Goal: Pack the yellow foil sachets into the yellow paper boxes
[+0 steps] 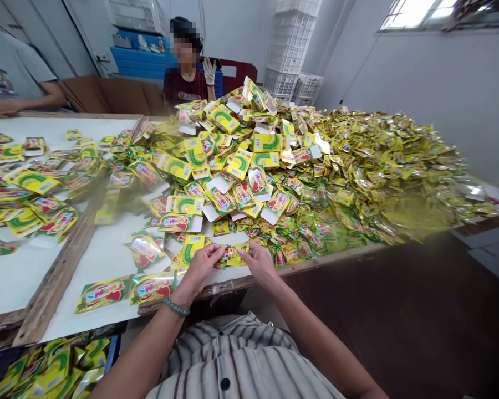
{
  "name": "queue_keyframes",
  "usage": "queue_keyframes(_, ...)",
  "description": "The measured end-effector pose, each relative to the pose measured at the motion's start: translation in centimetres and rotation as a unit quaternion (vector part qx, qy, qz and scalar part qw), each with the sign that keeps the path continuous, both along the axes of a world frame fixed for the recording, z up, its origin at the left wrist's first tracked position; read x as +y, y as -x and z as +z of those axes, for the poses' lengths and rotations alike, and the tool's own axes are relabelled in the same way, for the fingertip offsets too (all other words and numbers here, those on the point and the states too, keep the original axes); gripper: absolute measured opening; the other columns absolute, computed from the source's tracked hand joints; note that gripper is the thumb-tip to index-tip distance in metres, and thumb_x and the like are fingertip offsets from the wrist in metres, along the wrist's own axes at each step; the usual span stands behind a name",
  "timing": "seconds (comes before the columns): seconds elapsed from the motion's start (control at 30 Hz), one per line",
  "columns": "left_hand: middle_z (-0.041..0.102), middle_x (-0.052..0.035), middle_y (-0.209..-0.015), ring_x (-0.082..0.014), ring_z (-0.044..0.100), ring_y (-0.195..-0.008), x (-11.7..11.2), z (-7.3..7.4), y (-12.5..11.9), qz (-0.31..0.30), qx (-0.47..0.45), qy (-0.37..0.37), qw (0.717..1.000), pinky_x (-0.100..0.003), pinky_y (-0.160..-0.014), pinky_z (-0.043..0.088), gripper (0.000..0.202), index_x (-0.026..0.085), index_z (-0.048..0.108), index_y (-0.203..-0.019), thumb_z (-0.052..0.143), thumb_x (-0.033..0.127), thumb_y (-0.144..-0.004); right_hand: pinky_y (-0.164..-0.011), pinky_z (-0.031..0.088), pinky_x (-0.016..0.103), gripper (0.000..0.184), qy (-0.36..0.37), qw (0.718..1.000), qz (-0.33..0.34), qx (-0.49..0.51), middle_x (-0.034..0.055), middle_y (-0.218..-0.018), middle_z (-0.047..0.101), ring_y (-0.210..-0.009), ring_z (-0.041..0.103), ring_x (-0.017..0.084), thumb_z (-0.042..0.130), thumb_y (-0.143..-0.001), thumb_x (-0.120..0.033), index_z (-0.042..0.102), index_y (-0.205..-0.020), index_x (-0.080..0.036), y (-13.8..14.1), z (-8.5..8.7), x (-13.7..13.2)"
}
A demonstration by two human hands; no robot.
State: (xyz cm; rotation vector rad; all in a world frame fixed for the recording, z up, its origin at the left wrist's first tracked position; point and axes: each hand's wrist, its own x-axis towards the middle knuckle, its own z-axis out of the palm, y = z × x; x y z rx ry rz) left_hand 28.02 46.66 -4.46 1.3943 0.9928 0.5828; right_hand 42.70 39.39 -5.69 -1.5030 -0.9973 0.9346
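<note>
My left hand (pixel 200 269) and my right hand (pixel 258 261) meet at the table's near edge, both pinched on a small bunch of yellow candy sachets (pixel 232 254). A beaded bracelet sits on my left wrist. Just beyond my fingers lies a flat yellow carton (pixel 192 247) with a barcode. A big heap of yellow sachets (pixel 382 172) spreads to the right, and folded yellow cartons (pixel 233 160) are piled in the middle.
The white table (pixel 108 260) has a wooden rim and a seam with a second table on the left (pixel 8 277). Across sits a person with a white glove raised (pixel 210 71); another person's arm (pixel 20 102) rests far left. White crates (pixel 291 50) stand behind. More cartons lie in a bin (pixel 45 371) below left.
</note>
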Motion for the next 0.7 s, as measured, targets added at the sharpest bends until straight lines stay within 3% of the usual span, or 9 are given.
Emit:
queue_keyframes(0.1,0.060,0.0003,-0.067,-0.0121,0.054,-0.060,-0.7,0.3,0.7,0.076,-0.045,0.045,0.995,-0.021,-0.050,0.040,0.042,0.015,0.062,-0.079,0.076,0.048,-0.057,-0.056,0.042,0.025,0.030,0.002,0.999,0.008,0.053,-0.0025,-0.066,0.057,-0.059,0.050,0.013,0.068,-0.074,-0.049,0.055,-0.077,-0.021,1.1,0.4,0.0)
queue_keyframes(0.17,0.058,0.0025,-0.063,-0.0115,0.052,-0.057,-1.1,0.3,1.0,0.117,-0.069,0.056,0.989,-0.021,-0.051,0.041,0.041,0.016,0.061,-0.076,0.080,0.042,-0.051,-0.059,0.045,0.026,0.033,0.004,0.992,0.013,0.127,-0.0020,-0.070,0.060,-0.061,0.054,0.014,0.071,-0.071,-0.047,0.055,-0.085,-0.021,1.8,0.7,-0.2)
queue_keyframes(0.27,0.060,0.0005,-0.065,-0.0142,0.056,-0.059,-1.2,0.6,2.0,0.089,-0.039,0.026,0.995,-0.025,-0.056,0.044,0.035,0.017,0.062,-0.076,0.077,0.042,-0.057,-0.068,0.049,0.029,0.041,0.010,0.977,0.029,0.213,0.0009,-0.080,0.065,-0.071,0.060,0.017,0.075,-0.067,-0.043,0.055,-0.095,-0.020,2.6,0.9,-0.6)
queue_keyframes(0.37,0.065,-0.0040,-0.072,-0.0198,0.061,-0.064,-0.4,1.6,3.6,0.081,0.110,-0.074,0.988,-0.031,-0.062,0.047,0.035,0.018,0.063,-0.088,0.066,0.048,-0.071,-0.069,0.049,0.029,0.039,0.023,0.985,0.009,0.169,0.0026,-0.080,0.066,-0.073,0.061,0.018,0.075,-0.067,-0.041,0.057,-0.093,-0.018,2.6,0.7,-0.7)
queue_keyframes(0.47,0.068,-0.0141,-0.096,-0.0308,0.064,-0.087,1.0,2.6,4.6,0.130,0.312,-0.232,0.912,-0.038,-0.073,0.048,0.058,0.016,0.057,-0.113,0.063,0.058,-0.074,-0.068,0.048,0.030,0.038,0.029,0.995,-0.025,0.088,0.0023,-0.078,0.066,-0.072,0.061,0.019,0.073,-0.068,-0.041,0.057,-0.093,-0.018,2.5,0.5,-0.5)
queue_keyframes(0.5,0.066,-0.0177,-0.104,-0.0342,0.063,-0.095,1.5,2.8,4.7,0.126,0.357,-0.272,0.885,-0.040,-0.076,0.047,0.067,0.014,0.053,-0.121,0.064,0.059,-0.073,-0.068,0.048,0.030,0.037,0.035,0.997,-0.029,0.064,0.0021,-0.077,0.065,-0.072,0.060,0.019,0.072,-0.069,-0.041,0.057,-0.093,-0.018,2.5,0.6,-0.5)
queue_keyframes(0.57,0.065,-0.0219,-0.109,-0.0374,0.061,-0.103,2.2,3.0,4.4,0.082,0.400,-0.309,0.859,-0.041,-0.079,0.047,0.077,0.011,0.044,-0.132,0.068,0.053,-0.073,-0.068,0.047,0.030,0.034,0.049,0.998,-0.027,0.022,0.0015,-0.076,0.065,-0.071,0.060,0.019,0.070,-0.070,-0.041,0.058,-0.093,-0.018,2.6,0.7,-0.5)
queue_keyframes(0.63,0.066,-0.0213,-0.106,-0.0375,0.062,-0.099,2.7,3.1,4.0,0.048,0.405,-0.297,0.864,-0.042,-0.078,0.047,0.078,0.011,0.039,-0.138,0.069,0.044,-0.073,-0.068,0.047,0.029,0.031,0.053,0.998,-0.022,-0.006,0.0012,-0.076,0.064,-0.071,0.059,0.019,0.069,-0.072,-0.040,0.058,-0.092,-0.019,2.6,0.9,-0.6)
queue_keyframes(0.7,0.067,-0.0178,-0.103,-0.0354,0.064,-0.092,2.9,3.2,3.8,0.072,0.366,-0.251,0.893,-0.042,-0.077,0.048,0.081,0.015,0.036,-0.141,0.069,0.038,-0.071,-0.068,0.047,0.029,0.031,0.042,0.999,-0.027,-0.004,0.0014,-0.077,0.065,-0.072,0.059,0.019,0.068,-0.073,-0.040,0.058,-0.093,-0.019,2.3,1.1,-0.9)
